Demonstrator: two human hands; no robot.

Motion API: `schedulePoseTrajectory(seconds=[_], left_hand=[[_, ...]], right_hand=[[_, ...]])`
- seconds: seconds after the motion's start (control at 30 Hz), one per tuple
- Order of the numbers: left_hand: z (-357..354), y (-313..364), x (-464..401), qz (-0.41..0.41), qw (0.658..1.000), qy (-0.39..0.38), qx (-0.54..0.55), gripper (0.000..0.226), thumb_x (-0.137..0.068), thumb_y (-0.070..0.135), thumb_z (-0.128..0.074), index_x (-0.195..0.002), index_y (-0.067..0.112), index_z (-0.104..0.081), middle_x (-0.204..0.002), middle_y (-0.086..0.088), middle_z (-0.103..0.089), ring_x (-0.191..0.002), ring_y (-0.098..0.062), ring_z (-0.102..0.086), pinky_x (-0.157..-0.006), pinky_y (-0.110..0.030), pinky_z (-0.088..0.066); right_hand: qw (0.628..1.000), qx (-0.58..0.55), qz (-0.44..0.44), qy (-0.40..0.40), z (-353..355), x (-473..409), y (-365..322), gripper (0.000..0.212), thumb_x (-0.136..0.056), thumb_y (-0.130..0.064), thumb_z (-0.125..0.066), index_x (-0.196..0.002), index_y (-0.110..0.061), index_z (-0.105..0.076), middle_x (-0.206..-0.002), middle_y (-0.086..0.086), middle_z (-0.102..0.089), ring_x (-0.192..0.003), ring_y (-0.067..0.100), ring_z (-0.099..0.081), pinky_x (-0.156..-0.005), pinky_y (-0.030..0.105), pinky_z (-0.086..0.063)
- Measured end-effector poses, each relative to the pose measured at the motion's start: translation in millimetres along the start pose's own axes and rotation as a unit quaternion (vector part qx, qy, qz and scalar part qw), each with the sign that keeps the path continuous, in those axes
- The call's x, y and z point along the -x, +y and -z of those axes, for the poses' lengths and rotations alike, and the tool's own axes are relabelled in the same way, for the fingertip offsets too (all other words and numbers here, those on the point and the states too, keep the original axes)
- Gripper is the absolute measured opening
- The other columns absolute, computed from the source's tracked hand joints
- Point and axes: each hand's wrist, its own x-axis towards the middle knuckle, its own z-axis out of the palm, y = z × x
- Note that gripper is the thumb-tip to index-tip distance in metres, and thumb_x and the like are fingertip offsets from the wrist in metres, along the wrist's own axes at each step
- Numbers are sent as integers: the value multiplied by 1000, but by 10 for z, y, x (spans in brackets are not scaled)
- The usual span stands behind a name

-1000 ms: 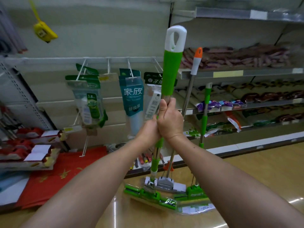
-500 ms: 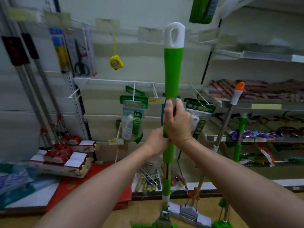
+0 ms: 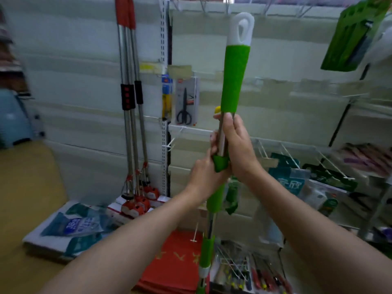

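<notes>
The person holds the mop [image 3: 235,77] upright before the store wall [image 3: 80,85], the right hand [image 3: 237,151] with fingers wrapped around its metal pole and the left hand [image 3: 204,172] grasping the green collar just below, so lifting it higher could knock its white top against the hooks [image 3: 267,7] above.

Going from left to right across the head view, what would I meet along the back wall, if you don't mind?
Blue container → steel poles with red tops → packaged scissors → green mop handle → green hanging pack.
</notes>
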Motion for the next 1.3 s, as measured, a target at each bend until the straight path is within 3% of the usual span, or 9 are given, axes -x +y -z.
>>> schedulePoseTrajectory(seconds=[0.27, 0.33, 0.43, 0.5, 0.6, 0.77, 0.97, 1.17, 1.3], left_hand=[[1044, -326, -89, -33, 983, 157, -91, 74, -73, 29, -73, -130, 17, -26, -101, -10, -67, -87, -36, -64, -57, -30, -37], [1332, -406, -131, -55, 977, 176, -106, 89, -72, 28, -74, -135, 29, -12, -113, -6, -63, -91, -33, -64, -62, -31, -45], [1722, -526, -194, -69, 975, 164, -130, 108, -70, 26, -77, -130, 58, 8, -130, 0, -54, -100, -27, -64, -77, -38, -54], [1914, -646, -266, -59, 972, 168, -154, 117, -71, 25, -78, -128, 59, 17, -133, 1, -53, -104, -25, -63, -81, -40, -55], [2155, -821, -389, -42, 968, 183, -166, 115, -71, 24, -79, -137, 49, 13, -132, 0, -53, -106, -20, -62, -81, -33, -55], [2543, -1091, -568, -19, 962, 196, -187, 113, -71, 25, -79, -144, 34, 7, -126, 9, -51, -106, -16, -61, -82, -31, -55], [2961, -1497, -775, 8, 966, 197, -170, 110, -68, 22, -80, -141, 43, 0, -105, 40, -40, -93, 28, -47, -75, -2, -46], [3277, -1766, -906, 35, 958, 216, -183, 106, -66, 27, -79, -134, 54, -2, -101, 38, -42, -93, 4, -55, -78, -24, -55], [3502, -1965, -992, 39, 963, 210, -164, 109, -66, 23, -79, -135, 55, -1, -102, 43, -41, -97, 8, -55, -78, -25, -57]], right_hand=[[993, -88, 52, -63, -1072, -354, 41, 29, -101, -27, -36, -98, 0, -47, -60, 15, -42, -49, 24, -40, -51, 42, -37], [991, -87, 64, -84, -1322, -457, 74, 31, -100, -26, -39, -97, 4, -48, -59, 16, -43, -51, 25, -44, -52, 43, -39], [988, -94, 71, -99, -1646, -622, 153, 22, -99, -23, -43, -95, -4, -54, -58, 0, -51, -52, 11, -51, -51, 25, -45], [985, -110, 58, -117, -1831, -746, 215, 21, -99, -25, -45, -99, -9, -58, -61, 0, -53, -56, 11, -53, -54, 25, -46], [978, -135, 36, -155, -2084, -947, 313, 24, -98, -28, -46, -106, -10, -59, -62, 4, -52, -57, 17, -51, -57, 34, -45], [962, -191, 15, -195, -2521, -1259, 491, 25, -98, -28, -47, -106, -8, -59, -59, -1, -51, -52, 10, -51, -52, 25, -46], [942, -234, -9, -241, -3005, -1565, 750, 23, -97, -30, -49, -102, -10, -60, -59, 3, -52, -51, 14, -51, -50, 26, -47], [931, -250, -28, -264, -3400, -1803, 964, 20, -96, -31, -51, -97, -14, -62, -59, 3, -53, -51, 15, -51, -51, 27, -49], [931, -245, -27, -271, -3643, -1933, 1070, 19, -95, -31, -52, -98, -16, -63, -62, 4, -55, -52, 16, -52, -53, 27, -50]])
